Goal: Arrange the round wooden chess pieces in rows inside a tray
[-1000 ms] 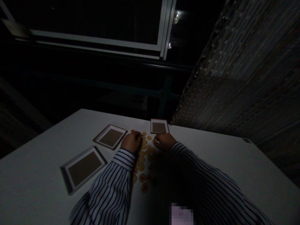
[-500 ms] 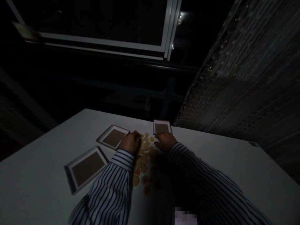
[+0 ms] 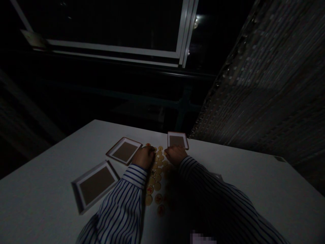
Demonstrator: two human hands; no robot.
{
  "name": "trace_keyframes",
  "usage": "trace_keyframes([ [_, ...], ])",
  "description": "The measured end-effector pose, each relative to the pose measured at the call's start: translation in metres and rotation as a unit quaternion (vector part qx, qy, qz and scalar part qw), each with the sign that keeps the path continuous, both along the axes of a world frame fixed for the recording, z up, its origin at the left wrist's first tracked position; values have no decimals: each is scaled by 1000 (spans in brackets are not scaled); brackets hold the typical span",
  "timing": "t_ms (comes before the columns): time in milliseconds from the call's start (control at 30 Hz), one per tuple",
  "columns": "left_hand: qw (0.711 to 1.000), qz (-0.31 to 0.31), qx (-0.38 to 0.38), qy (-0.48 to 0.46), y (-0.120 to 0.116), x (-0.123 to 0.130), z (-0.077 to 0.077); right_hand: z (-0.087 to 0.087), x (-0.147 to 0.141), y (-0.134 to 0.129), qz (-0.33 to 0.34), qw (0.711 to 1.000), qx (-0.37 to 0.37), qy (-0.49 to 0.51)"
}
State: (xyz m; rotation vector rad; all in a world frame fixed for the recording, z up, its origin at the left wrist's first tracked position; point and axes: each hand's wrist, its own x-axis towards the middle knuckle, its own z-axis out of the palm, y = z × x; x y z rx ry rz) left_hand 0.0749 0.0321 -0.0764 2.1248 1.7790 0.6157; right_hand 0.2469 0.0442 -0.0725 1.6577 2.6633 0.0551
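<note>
Round wooden Chinese chess pieces lie loose in a long patch down the middle of the white table. Most show plain pale faces, while a few near me bear red characters. My left hand rests at the far left side of the patch, its fingers curled in against the pieces. Opposite it, my right hand has its fingers bent down by a piece at the patch's right edge. The fingertips of both hands are hidden or too dark to show what they hold.
Three shallow boxes or lids stand about: one left of my left hand, a larger one nearer me, and one behind my right hand. A beaded curtain hangs at the right. A white-framed window is beyond the table.
My right hand has moved slightly left, closer to the pieces, and covers more of the one at its fingertips. My left hand has shifted slightly right and nearer me. The view has tilted a little.
</note>
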Motion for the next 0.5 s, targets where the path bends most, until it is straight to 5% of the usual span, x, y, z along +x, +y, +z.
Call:
trace_keyframes([
  [233,999,-20,1,-29,3,1,-3,1,10,5,7,994,-39,98],
  [367,999,-26,13,-43,3,2,-5,0,15,8,-25,947,-146,286],
  [500,997,-28,27,-59,1,5,-4,-2,17,10,-37,902,-217,371],
])
